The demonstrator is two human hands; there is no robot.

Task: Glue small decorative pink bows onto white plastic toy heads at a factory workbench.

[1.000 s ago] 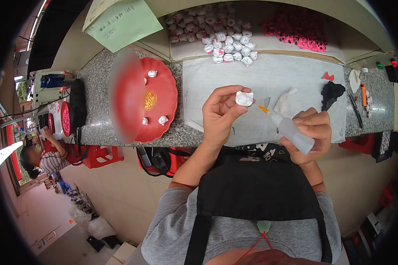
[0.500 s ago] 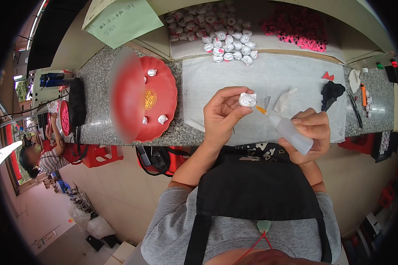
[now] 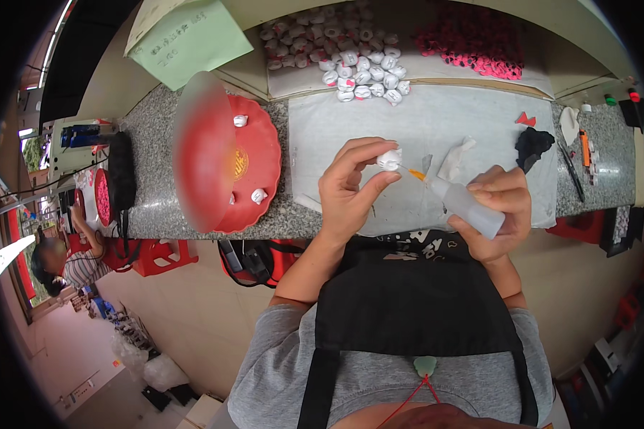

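Between the thumb and fingers of my left hand (image 3: 352, 187) is a small round white figurine (image 3: 389, 159), held above the white work sheet. My right hand (image 3: 499, 207) grips a translucent squeeze bottle (image 3: 468, 207) with an orange needle tip (image 3: 417, 174). The bottle is tilted, its thin needle pointing left at the figurine; whether it touches cannot be made out. To the left a red scalloped plate (image 3: 263, 143) carries a few similar white pieces, such as one figurine (image 3: 259, 195) near its front. Part of the plate is blurred.
Many white figurines (image 3: 365, 63) lie heaped on the shelf at the back, beside a pile of pink pieces (image 3: 472, 46). A crumpled tissue (image 3: 454, 159), a black cloth (image 3: 534, 146) and a black pen (image 3: 572, 171) lie rightward. A co-worker (image 3: 71, 261) sits far left.
The figurine has been turned in my left fingers, and that hand has shifted slightly left. The bottle has moved a little left too. The whole view has shifted slightly.
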